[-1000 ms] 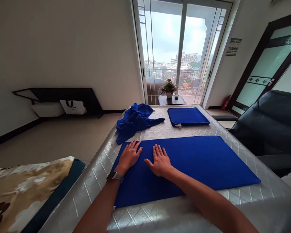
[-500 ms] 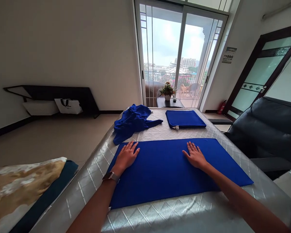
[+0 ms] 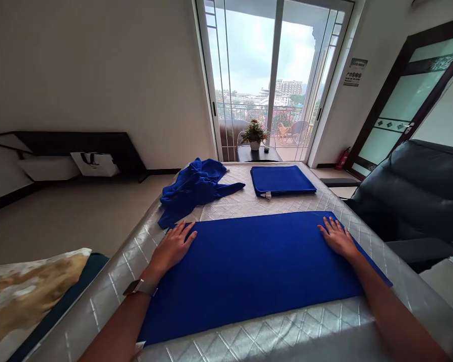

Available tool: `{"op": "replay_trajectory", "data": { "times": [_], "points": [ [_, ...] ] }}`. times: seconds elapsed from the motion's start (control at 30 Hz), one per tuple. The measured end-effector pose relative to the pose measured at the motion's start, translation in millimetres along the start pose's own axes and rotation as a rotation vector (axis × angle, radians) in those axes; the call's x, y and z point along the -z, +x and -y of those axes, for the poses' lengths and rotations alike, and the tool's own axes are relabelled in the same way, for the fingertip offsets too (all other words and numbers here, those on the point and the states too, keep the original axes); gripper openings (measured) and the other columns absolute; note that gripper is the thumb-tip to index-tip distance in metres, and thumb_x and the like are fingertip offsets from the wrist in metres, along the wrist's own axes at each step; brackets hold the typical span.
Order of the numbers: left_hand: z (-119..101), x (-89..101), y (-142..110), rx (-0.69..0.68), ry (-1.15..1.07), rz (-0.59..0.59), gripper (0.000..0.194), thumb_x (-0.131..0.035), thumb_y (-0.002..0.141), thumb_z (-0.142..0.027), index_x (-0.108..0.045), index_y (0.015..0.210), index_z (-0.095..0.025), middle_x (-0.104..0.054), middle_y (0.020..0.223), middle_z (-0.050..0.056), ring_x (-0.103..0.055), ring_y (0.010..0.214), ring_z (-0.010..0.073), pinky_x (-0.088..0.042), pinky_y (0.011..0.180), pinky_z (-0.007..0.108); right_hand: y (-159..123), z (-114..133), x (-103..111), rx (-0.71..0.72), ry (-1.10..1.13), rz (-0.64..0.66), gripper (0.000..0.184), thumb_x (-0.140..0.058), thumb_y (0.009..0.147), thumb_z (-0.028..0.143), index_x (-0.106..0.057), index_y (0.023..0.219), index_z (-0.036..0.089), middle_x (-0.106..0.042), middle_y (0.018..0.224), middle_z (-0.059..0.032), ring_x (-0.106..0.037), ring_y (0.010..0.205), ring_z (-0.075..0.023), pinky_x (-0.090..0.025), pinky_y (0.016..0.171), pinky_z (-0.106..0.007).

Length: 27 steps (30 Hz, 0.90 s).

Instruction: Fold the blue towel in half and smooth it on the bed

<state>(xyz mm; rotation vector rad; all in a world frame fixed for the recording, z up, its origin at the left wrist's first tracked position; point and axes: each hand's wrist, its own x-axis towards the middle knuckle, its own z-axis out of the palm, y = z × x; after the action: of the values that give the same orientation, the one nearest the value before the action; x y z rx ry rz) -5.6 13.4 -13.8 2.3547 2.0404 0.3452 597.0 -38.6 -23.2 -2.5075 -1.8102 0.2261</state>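
A blue cloth, folded into a long flat rectangle, lies across the silver quilted mattress. Flat near its far left corner rests my left hand, fingers spread, with a watch on the wrist. My right hand lies open on the cloth near its far right corner. Beyond the cloth, on the left, is a crumpled heap of blue cloth. To the right of that heap sits a neatly folded blue cloth stack with a white tag at its front edge.
A black leather chair stands against the mattress's right side. Patterned tan bedding is at the lower left. A small dark table with a potted plant stands past the far edge, before a sliding glass door. A white bag leans at the left wall.
My right hand has slid right across the cloth to its far right corner. My left hand stays near the left corner. The view has shifted slightly right and down.
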Motion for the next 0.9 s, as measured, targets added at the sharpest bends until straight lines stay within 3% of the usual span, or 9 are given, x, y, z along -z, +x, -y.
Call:
{"op": "replay_trajectory", "data": {
  "times": [0.2,0.67,0.8,0.9],
  "points": [
    [11,-2.0,1,0.037,0.044,0.011,0.064,-0.026,0.103,-0.055,-0.041,0.156,-0.022,-0.036,0.165,0.011,-0.028,0.154,0.0272,-0.022,0.125,0.050,6,-10,0,-0.024,0.009,-0.019,0.078,-0.011,0.100,0.066,-0.011,0.165,0.024,-0.008,0.172,-0.0044,-0.008,0.158,-0.0252,-0.009,0.126,-0.052],
    [-8,5.1,-6,0.071,-0.007,-0.015,0.064,-0.030,0.103,-0.053,-0.043,0.155,-0.020,-0.036,0.165,0.014,-0.028,0.154,0.0318,-0.022,0.125,0.052,-5,-3,4,-0.103,-0.002,-0.060,0.078,-0.013,0.099,0.064,-0.014,0.165,0.024,-0.010,0.172,-0.0047,-0.010,0.157,-0.0289,-0.010,0.125,-0.055],
    [-10,3.9,-8,0.062,-0.041,-0.048,0.062,-0.031,0.103,-0.054,-0.044,0.154,-0.022,-0.040,0.163,0.012,-0.030,0.153,0.0313,-0.023,0.124,0.053,-25,32,18,-0.080,-0.035,-0.149,0.076,-0.011,0.100,0.057,-0.019,0.165,0.018,-0.011,0.172,-0.0062,-0.009,0.157,-0.0298,-0.008,0.126,-0.055],
    [-12,2.7,-8,0.072,-0.037,-0.062,0.062,-0.031,0.102,-0.054,-0.044,0.154,-0.023,-0.041,0.163,0.010,-0.029,0.154,0.0303,-0.022,0.125,0.052,-56,93,29,0.042,-0.017,-0.176,0.076,-0.012,0.101,0.054,-0.020,0.164,0.011,-0.014,0.171,-0.0090,-0.007,0.158,-0.0271,-0.008,0.126,-0.050]
  ]
}}
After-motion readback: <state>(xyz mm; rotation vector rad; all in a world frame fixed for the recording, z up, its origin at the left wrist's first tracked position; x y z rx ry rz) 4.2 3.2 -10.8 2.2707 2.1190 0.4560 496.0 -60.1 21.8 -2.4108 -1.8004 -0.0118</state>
